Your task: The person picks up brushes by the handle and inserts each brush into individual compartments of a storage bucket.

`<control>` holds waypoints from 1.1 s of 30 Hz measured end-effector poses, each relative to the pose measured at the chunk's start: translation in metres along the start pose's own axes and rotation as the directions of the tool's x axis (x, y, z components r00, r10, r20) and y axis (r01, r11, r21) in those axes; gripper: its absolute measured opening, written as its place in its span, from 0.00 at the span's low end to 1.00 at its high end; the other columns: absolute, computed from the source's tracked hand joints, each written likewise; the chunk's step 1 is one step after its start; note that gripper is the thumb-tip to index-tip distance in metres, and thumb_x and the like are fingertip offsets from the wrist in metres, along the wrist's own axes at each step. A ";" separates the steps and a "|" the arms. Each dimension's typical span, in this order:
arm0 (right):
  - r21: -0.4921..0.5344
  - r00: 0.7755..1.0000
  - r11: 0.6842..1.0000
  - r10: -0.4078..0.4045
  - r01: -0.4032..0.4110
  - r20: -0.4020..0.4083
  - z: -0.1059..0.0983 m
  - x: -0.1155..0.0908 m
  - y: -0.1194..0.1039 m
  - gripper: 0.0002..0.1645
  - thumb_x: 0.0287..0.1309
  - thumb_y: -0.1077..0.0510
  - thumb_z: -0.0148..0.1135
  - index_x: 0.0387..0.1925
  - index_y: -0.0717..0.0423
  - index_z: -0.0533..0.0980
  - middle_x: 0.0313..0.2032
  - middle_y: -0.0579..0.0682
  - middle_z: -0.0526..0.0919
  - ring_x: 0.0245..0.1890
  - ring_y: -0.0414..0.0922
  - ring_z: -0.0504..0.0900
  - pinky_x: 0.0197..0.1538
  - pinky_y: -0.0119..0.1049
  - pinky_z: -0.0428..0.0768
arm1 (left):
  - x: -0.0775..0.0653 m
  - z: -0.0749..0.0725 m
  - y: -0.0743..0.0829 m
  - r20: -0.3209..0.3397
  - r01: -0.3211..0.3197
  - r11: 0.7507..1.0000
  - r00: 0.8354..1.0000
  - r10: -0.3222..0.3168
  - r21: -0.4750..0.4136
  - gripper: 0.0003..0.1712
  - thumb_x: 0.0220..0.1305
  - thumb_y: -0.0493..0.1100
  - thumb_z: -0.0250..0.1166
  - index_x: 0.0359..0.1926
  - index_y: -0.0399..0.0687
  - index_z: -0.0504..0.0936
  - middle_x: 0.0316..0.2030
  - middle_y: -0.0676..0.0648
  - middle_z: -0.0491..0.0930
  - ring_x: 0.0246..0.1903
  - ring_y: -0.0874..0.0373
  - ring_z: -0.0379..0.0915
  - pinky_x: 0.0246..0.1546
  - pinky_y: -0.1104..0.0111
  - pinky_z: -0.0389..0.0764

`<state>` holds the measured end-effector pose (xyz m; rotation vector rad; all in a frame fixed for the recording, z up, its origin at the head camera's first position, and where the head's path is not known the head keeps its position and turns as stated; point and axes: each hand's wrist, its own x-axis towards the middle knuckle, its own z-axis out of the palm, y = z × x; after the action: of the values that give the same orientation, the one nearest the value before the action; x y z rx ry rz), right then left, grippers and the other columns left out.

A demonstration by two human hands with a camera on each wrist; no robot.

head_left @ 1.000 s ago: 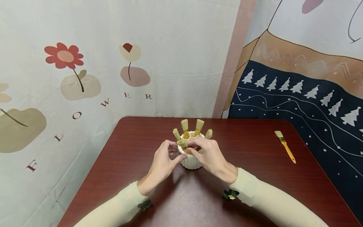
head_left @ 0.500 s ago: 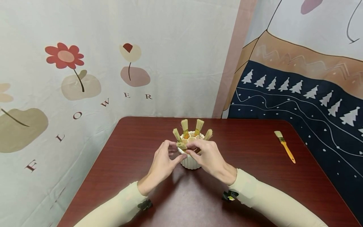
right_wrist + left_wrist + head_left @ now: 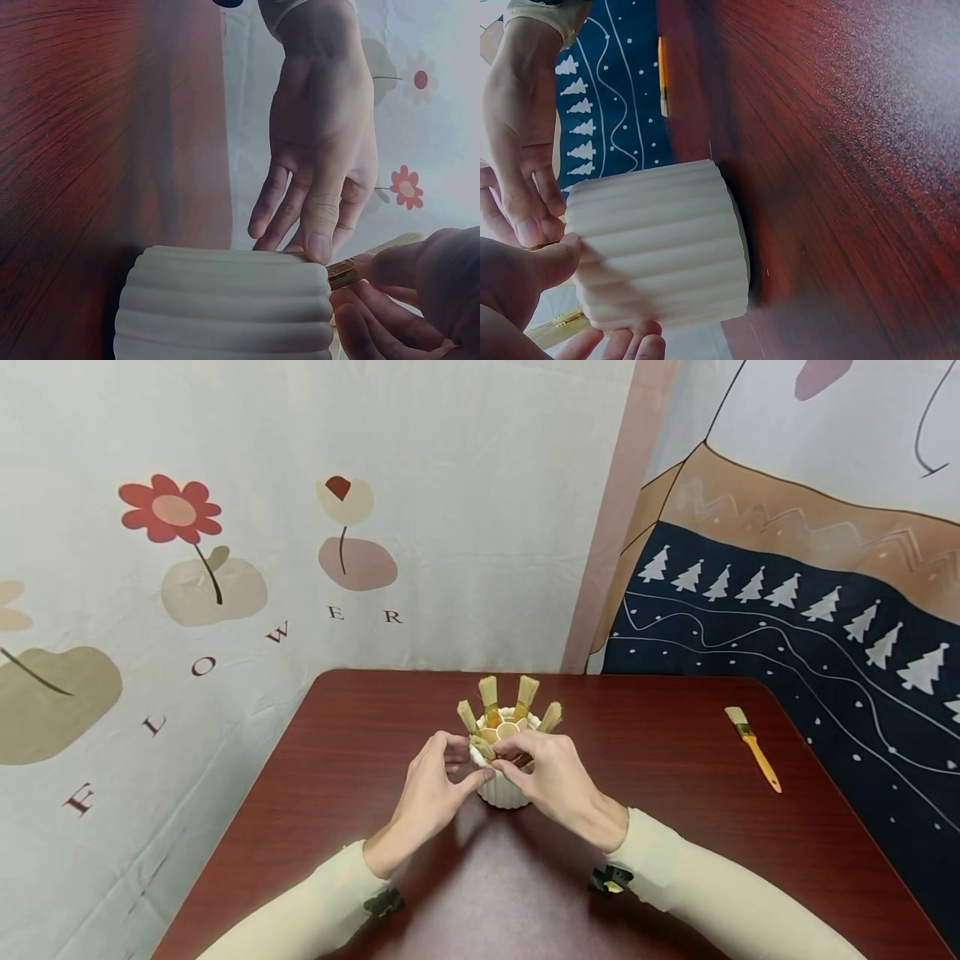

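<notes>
In the head view a white ribbed pot (image 3: pixel 504 790) stands upright near the table's middle. Several paintbrushes (image 3: pixel 528 693) lean outward in it, bristles up, in a divided top. My left hand (image 3: pixel 433 785) grips the pot from the left, thumb at the near rim; the left wrist view shows fingers on its side. With thumb and fingertips, my right hand (image 3: pixel 558 783) pinches a paintbrush (image 3: pixel 483 748) at the pot's front left rim. Its metal ferrule (image 3: pixel 343 274) shows between the fingers in the right wrist view; its handle is hidden by hand and pot.
Another paintbrush (image 3: pixel 757 756) with a yellow handle lies on the right of the dark red table (image 3: pixel 652 727). Behind the table hang a pale flower-print cloth (image 3: pixel 465 527) and a dark tree-print cloth (image 3: pixel 750 618).
The pinched paintbrush has turned, its bristles now showing narrower, and it sits slightly lower at the rim. Both hands stay almost in place; pot and loose brush have not moved.
</notes>
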<state>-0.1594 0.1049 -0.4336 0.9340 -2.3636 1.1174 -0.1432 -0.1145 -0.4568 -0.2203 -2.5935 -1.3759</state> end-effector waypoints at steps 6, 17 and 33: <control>0.028 1.000 0.999 0.022 -0.022 -0.009 -0.005 -0.005 0.001 0.13 0.66 0.66 0.85 0.51 0.58 0.94 0.44 0.51 0.98 0.40 0.44 0.98 0.43 0.35 0.98 | 0.000 0.001 0.001 0.003 0.032 0.999 0.999 -0.032 -0.008 0.29 0.67 0.45 0.89 0.61 0.44 0.83 0.57 0.42 0.90 0.58 0.45 0.92 0.64 0.52 0.96; -0.007 0.998 1.000 0.008 -0.008 -0.061 -0.024 -0.011 0.001 0.13 0.66 0.67 0.85 0.51 0.59 0.94 0.44 0.52 0.98 0.38 0.44 0.97 0.40 0.36 0.98 | 0.001 0.001 0.001 0.005 0.053 0.996 0.999 -0.052 -0.066 0.29 0.67 0.42 0.88 0.62 0.44 0.83 0.57 0.41 0.91 0.59 0.44 0.93 0.63 0.53 0.96; -0.063 0.981 0.994 0.071 -0.084 -0.183 -0.064 -0.017 0.011 0.12 0.66 0.68 0.84 0.48 0.53 0.95 0.43 0.45 0.99 0.39 0.41 0.96 0.41 0.38 0.98 | 0.002 -0.002 -0.002 -0.013 0.039 0.997 0.999 -0.040 -0.070 0.27 0.65 0.43 0.89 0.60 0.43 0.87 0.53 0.41 0.92 0.55 0.46 0.93 0.60 0.53 0.97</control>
<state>-0.1519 0.1671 -0.4093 0.6912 -2.2917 1.0902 -0.1455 -0.1174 -0.4564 -0.1700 -2.5538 -1.4767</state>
